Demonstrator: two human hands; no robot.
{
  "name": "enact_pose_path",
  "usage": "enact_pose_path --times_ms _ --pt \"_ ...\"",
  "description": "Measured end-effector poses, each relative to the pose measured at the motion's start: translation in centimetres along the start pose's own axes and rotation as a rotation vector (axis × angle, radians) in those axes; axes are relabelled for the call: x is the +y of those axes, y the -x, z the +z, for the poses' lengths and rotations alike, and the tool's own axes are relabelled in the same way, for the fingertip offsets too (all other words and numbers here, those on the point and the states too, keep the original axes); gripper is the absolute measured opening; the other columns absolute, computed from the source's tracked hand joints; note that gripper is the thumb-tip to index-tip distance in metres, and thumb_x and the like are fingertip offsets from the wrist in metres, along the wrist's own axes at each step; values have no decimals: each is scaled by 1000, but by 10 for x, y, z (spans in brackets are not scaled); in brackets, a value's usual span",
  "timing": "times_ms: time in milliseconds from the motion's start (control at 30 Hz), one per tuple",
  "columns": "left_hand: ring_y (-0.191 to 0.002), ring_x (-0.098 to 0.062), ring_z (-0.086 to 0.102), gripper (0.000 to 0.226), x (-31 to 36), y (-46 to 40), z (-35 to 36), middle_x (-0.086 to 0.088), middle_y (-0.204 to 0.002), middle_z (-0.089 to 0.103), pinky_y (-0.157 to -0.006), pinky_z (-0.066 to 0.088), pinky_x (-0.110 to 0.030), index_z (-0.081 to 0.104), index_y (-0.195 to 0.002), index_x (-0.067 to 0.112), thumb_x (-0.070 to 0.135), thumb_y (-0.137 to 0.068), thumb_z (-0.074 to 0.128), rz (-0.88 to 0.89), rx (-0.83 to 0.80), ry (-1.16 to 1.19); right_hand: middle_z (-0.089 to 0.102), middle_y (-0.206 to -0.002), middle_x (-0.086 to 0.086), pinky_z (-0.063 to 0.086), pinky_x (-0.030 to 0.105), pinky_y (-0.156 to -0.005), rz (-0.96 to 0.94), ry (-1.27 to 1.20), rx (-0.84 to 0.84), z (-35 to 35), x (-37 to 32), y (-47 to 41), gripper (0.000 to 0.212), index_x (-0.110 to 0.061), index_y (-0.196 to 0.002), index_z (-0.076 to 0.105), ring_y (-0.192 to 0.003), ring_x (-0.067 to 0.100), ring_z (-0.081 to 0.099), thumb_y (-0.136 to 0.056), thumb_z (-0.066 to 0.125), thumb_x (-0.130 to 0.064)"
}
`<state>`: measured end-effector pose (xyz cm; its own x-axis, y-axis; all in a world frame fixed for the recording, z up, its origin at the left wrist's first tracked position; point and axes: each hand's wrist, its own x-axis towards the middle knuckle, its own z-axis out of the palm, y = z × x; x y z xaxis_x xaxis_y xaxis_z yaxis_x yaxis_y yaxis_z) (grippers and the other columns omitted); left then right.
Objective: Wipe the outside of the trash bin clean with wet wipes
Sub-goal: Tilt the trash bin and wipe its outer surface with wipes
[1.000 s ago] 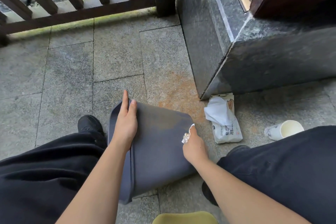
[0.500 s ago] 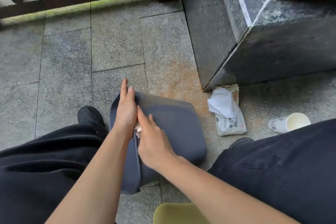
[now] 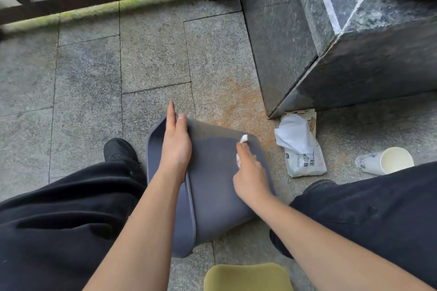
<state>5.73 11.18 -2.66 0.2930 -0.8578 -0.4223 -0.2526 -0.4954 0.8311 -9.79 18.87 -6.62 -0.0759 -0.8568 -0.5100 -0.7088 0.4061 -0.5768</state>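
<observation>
The trash bin (image 3: 212, 172) is lying on its side on the stone paving, between the person's legs. The left hand (image 3: 176, 146) is resting on the bin's upper wall near the rim, fingers straight, steadying it. The right hand (image 3: 250, 172) is pinching a bunched wet wipe (image 3: 243, 138) and pressing it against the bin's far right corner. Half a second ago that hand was working beside the left hand at the rim; it is now sweeping back across, so the top face appears largely covered. The wipes pack (image 3: 303, 149) is lying just right of the bin, a paper cup (image 3: 387, 160) farther right.
</observation>
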Motion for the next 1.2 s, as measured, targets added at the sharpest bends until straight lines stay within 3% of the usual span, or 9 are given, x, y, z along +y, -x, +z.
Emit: enact_pose_path --times_ms 167,233,367,533,633,733,900,1067,1200 --pt "-121 14 25 53 1 0 14 16 -160 26 -75 17 8 19 -156 44 42 -104 32 -12 7 1 25 -158 -18 9 17 -120 -431 -263 -34 9 -48 34 82 -31 -154 21 -142 -17 6 -81 32 4" --pt "-119 16 26 55 2 -4 15 14 -160 26 -72 18 11 19 -156 42 40 -104 35 -14 35 1 28 -157 -15 3 21 -122 -482 -256 -55 5 -40 24 85 -24 -156 24 -138 -23 3 -79 33 10" --pt "-121 19 22 56 4 1 11 18 -160 22 -97 16 -9 16 -156 45 42 -104 38 -9 11 4 34 -158 -2 29 44 -117 -67 -119 -52 -4 16 -7 89 -33 -157 15 -148 13 20 -84 38 13" --pt "-117 29 18 57 6 6 15 33 -150 20 -88 15 4 15 -155 46 44 -104 40 32 -115 37 45 -147 12 46 42 -98 376 -155 -63 -5 55 -25 77 -32 -156 17 -126 37 49 -90 38 1" --pt "-116 29 20 56 3 5 12 29 -152 22 -76 14 14 18 -155 45 44 -104 40 15 -71 32 47 -144 10 48 43 -96 271 -118 -17 -2 31 -15 77 -32 -152 25 -123 36 52 -85 38 3" --pt "-120 24 22 55 0 5 11 22 -157 24 -76 16 14 20 -155 44 43 -104 40 11 -21 37 38 -156 0 32 32 -115 -136 -178 -25 5 -19 16 85 -35 -152 25 -142 25 38 -77 34 5" --pt "-138 3 26 54 0 2 12 11 -161 27 -100 19 -13 23 -155 42 43 -104 40 -12 31 47 34 -158 -9 7 21 -122 -454 -332 -71 12 -48 40 88 -27 -154 28 -147 -1 20 -73 31 6" --pt "-142 -2 25 53 1 1 5 15 -161 25 -101 16 -16 20 -155 45 45 -104 37 -38 38 14 24 -161 -16 30 40 -115 18 -90 -61 3 25 2 86 -36 -157 11 -150 31 17 -88 34 11" --pt "-134 11 21 57 9 1 10 21 -160 20 -101 13 -14 15 -156 45 48 -104 38 -10 -50 9 35 -157 1 44 37 -93 235 -24 -27 -7 36 -11 77 -26 -156 20 -132 36 45 -88 38 6"
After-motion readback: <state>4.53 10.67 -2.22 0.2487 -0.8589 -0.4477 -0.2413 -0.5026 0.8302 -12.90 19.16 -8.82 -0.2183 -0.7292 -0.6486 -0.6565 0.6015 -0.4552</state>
